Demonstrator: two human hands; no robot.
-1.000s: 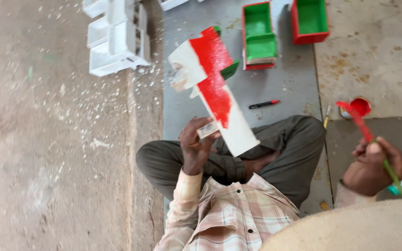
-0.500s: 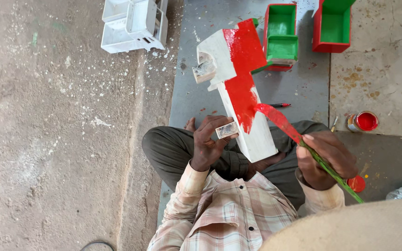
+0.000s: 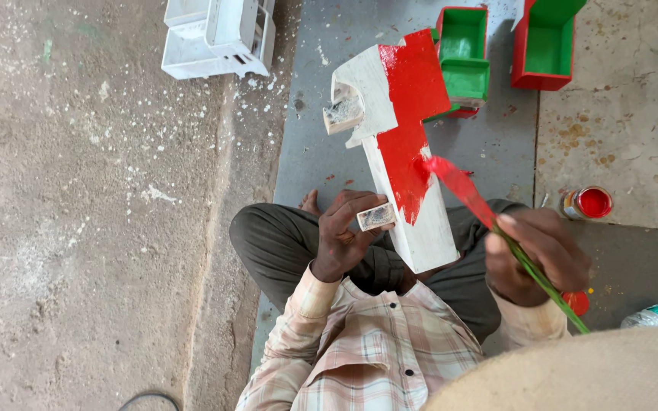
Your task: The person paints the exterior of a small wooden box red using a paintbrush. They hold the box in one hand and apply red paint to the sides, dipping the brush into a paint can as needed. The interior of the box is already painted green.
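The wooden piece (image 3: 413, 160) at frame centre is white with a red painted band. The brush (image 3: 496, 228) has a green handle and red-coated bristles. At the upper right, two boxes (image 3: 462, 57) are red outside, green inside. The shirt (image 3: 367, 350) is pale plaid.

The wooden piece (image 3: 397, 152) stands at the centre. Two open boxes (image 3: 462, 57) lie at one o'clock, a paint tin (image 3: 592, 202) at three, a moulded block (image 3: 218, 34) at eleven.
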